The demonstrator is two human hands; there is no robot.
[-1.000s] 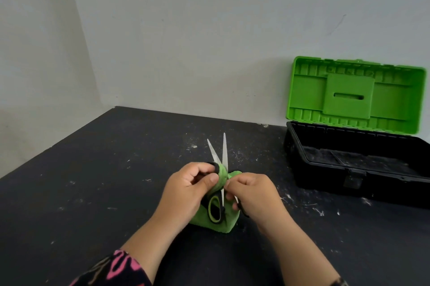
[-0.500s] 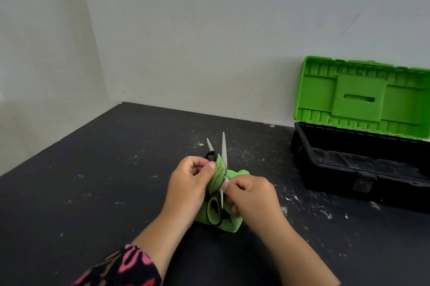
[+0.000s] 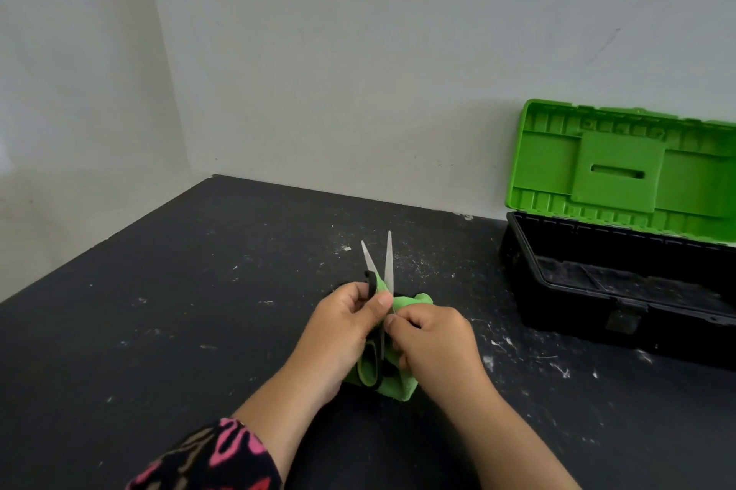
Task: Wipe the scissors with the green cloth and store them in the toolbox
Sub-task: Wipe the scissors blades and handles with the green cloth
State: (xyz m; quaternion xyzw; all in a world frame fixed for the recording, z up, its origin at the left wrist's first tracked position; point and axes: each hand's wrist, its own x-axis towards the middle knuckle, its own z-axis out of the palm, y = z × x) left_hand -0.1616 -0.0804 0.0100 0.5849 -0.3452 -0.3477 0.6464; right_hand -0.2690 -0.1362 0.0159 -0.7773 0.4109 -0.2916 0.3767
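Pale walls [image 3: 358,51] meet in a corner behind a black, paint-flecked table [image 3: 159,330]. At about two o'clock from the hands, well apart from them, a toolbox [image 3: 597,314] stands with its green lid [image 3: 557,171] tipped back against the wall. Its black tray is open, likely so the tool can be dropped in without another step.

The scissors [image 3: 380,284] are at the middle of the table, held above it between both hands. The blades [image 3: 388,262] point to twelve o'clock, away from the body, and are spread a little, which probably exposes their inner faces for wiping.

The left hand [image 3: 342,326], with a patterned sleeve [image 3: 223,457] at its wrist, grips the handle end with curled fingers. Its thumb presses against the green part just below the pivot to steady the tool.

The right hand [image 3: 434,338] is curled as well and pinches the green cloth [image 3: 398,388] near the base of the blades. The cloth bunches out past its knuckles at twelve o'clock and hangs below both hands at six o'clock. How much of the steel the cloth actually covers is hidden behind the fingers.

By my judgement the wiping is under way and the storing has not begun. The move toward the box will call for closing the blades first, as open tips could snag on the rim.
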